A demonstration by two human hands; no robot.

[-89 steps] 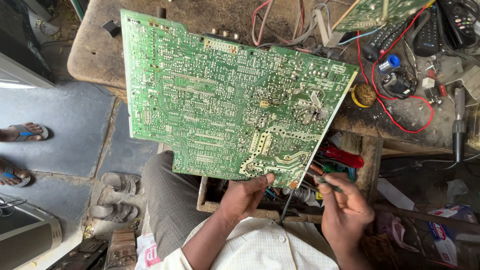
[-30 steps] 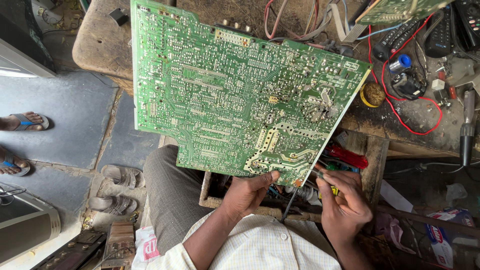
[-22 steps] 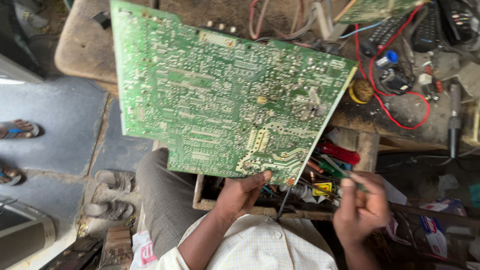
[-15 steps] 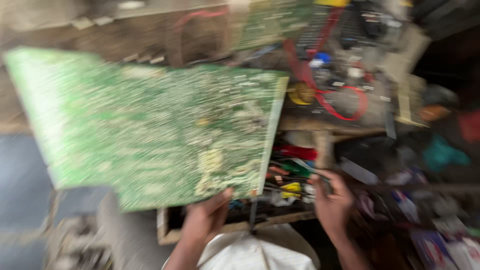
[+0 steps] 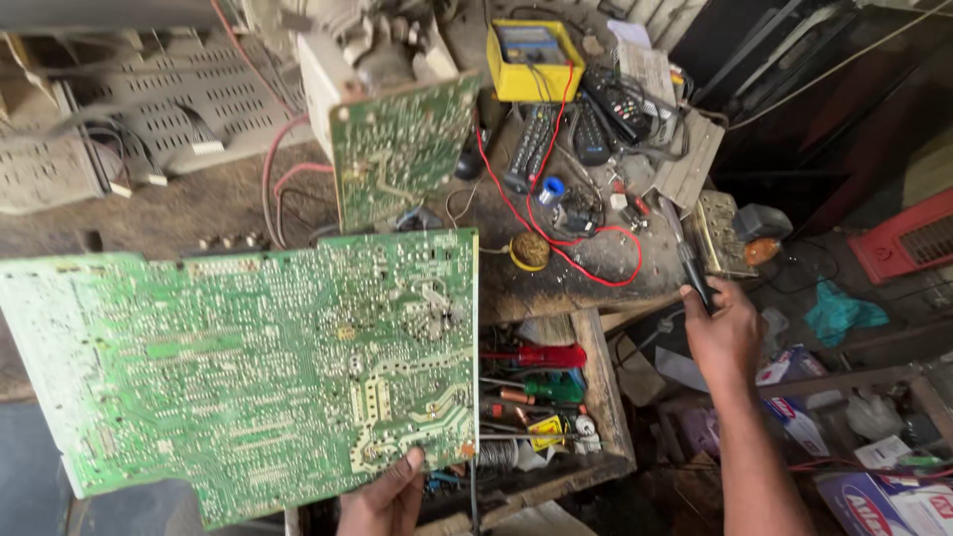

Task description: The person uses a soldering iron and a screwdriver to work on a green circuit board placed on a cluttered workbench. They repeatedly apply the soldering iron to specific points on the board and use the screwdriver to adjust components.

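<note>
My left hand point(image 5: 387, 494) grips the lower edge of a large green circuit board point(image 5: 238, 367), solder side up, held over the bench's left front. My right hand point(image 5: 725, 333) has reached to the bench's right edge and its fingers curl around the black handle of a metal-shafted tool point(image 5: 688, 256) lying there. The open wooden drawer point(image 5: 601, 397) sits between the two hands, partly hidden by the board.
The drawer holds a red-handled screwdriver point(image 5: 536, 355) and several other tools. On the bench are a smaller green board point(image 5: 402, 149) standing upright, a yellow meter point(image 5: 531, 60), black remote controls point(image 5: 531, 144), a red wire point(image 5: 586, 260) and a grey vented casing point(image 5: 149, 119). Boxes and clutter lie lower right.
The view swung up and right. My right hand left the board's lower edge and moved right to the tool on the bench. My left hand still holds the board.
</note>
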